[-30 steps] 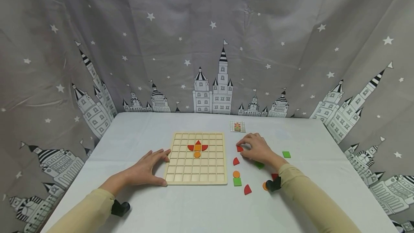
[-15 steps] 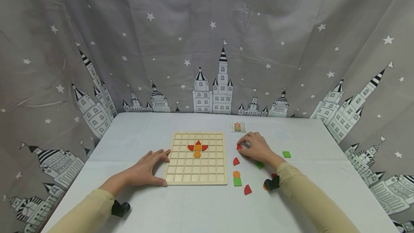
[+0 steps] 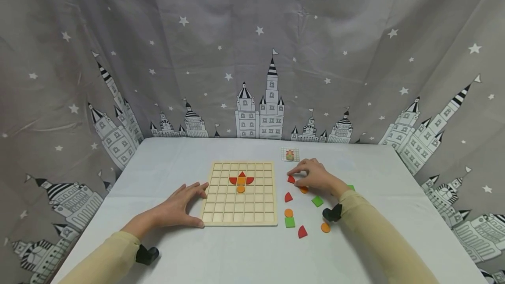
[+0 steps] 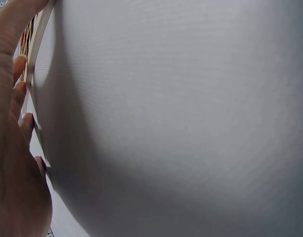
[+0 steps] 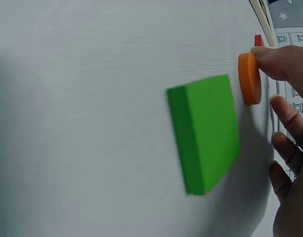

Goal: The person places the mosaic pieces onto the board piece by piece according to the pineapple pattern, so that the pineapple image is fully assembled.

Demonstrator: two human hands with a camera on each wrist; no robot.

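A pale wooden grid board (image 3: pixel 238 209) lies on the table. On it sit a red triangle (image 3: pixel 242 174), an orange square (image 3: pixel 241 180) between two red quarter-circle pieces (image 3: pixel 250 181), and an orange disc (image 3: pixel 240 189). My left hand (image 3: pixel 177 205) rests along the board's left edge, fingers and thumb spread; its fingertips meet the edge in the left wrist view. Right of the board my right hand (image 3: pixel 315 175) is over a small red piece (image 3: pixel 291 179), fingertips and thumb apart around it. In the right wrist view the thumb overlaps an orange disc (image 5: pixel 249 79); contact is unclear.
Loose pieces lie right of the board: green squares (image 3: pixel 317 201) (image 5: pixel 210 136), red quarter-circles (image 3: pixel 302 232), orange discs (image 3: pixel 325 227). A small pattern card (image 3: pixel 289 154) lies behind them. Another green square (image 3: pixel 351 187) is partly behind the right arm. A grey curtain (image 3: pixel 252 34) hangs behind the white table.
My right hand and forearm have shifted slightly away and to the right, its fingertips spreading around the red piece. An orange disc beneath it shows now. The left hand stays still.
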